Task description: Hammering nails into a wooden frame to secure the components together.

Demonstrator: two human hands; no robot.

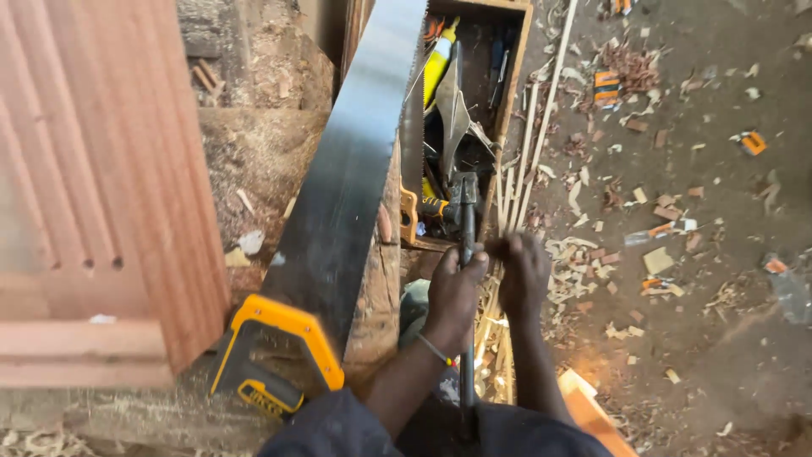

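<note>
Handsaw (338, 195) on bench (254, 161), toolbox (516, 59) right of it (wood panel (101, 186) at left).

A handsaw (338, 203) on the bench edge and a crammed wooden toolbox (516, 59) hem in both hands (452, 292); the shaving-strewn floor (719, 322) to their right lies open.

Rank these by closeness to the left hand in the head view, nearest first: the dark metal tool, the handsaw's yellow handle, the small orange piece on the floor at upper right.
1. Dark metal tool: gripped by the left hand, running up into the wooden box.
2. Handsaw's yellow handle: lower left, on the workbench.
3. Small orange piece: far upper right on the dusty floor.
</note>
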